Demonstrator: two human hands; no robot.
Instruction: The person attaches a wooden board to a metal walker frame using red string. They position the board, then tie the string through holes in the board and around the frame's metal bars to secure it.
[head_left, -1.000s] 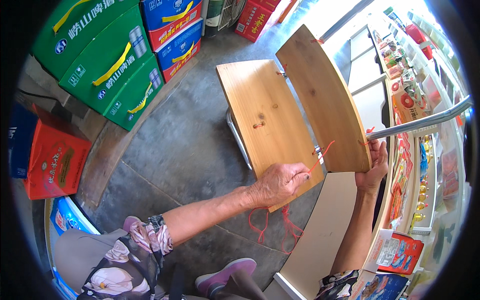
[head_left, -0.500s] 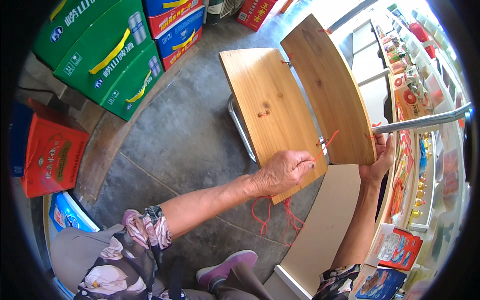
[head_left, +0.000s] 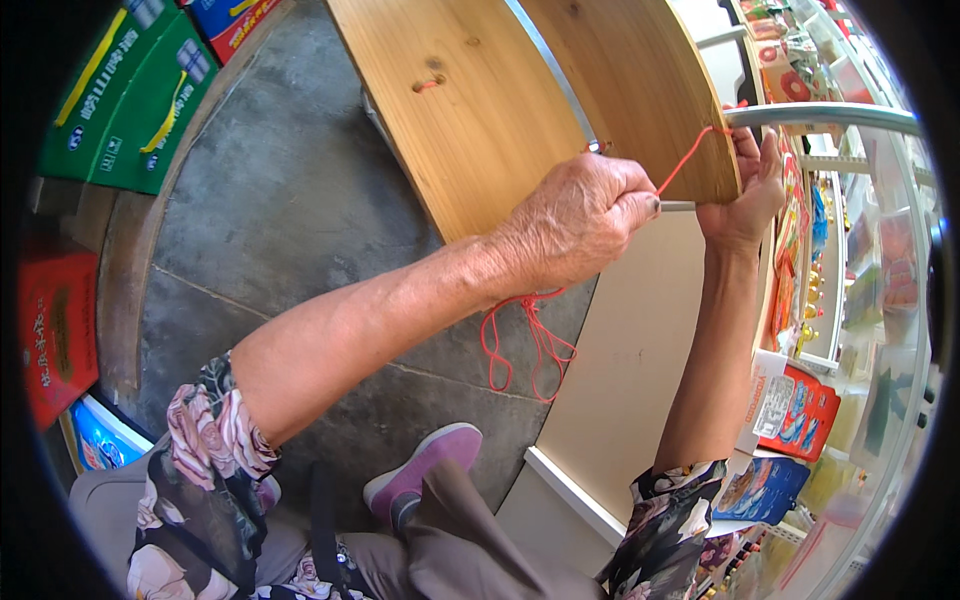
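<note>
My left hand pinches a thin red cord between thumb and fingers. The cord runs taut up to the right edge of a curved wooden board, beside a bent metal tube. My right hand grips that board's near right corner from its outer side, some fingers hidden behind it. A second wooden board, with a knot of red cord through it, lies to the left, a narrow gap between the two. Loose loops of red cord hang below my left hand.
Green cartons with yellow handles and a red box stand at the left. Shelves of packaged goods line the right, with a red packet and a blue packet near my right forearm. A beige panel stands below the boards.
The view has shifted, so boards and hands sit higher in the picture. My left hand has come closer to the right board, and the cord now stretches tight to its right edge.
</note>
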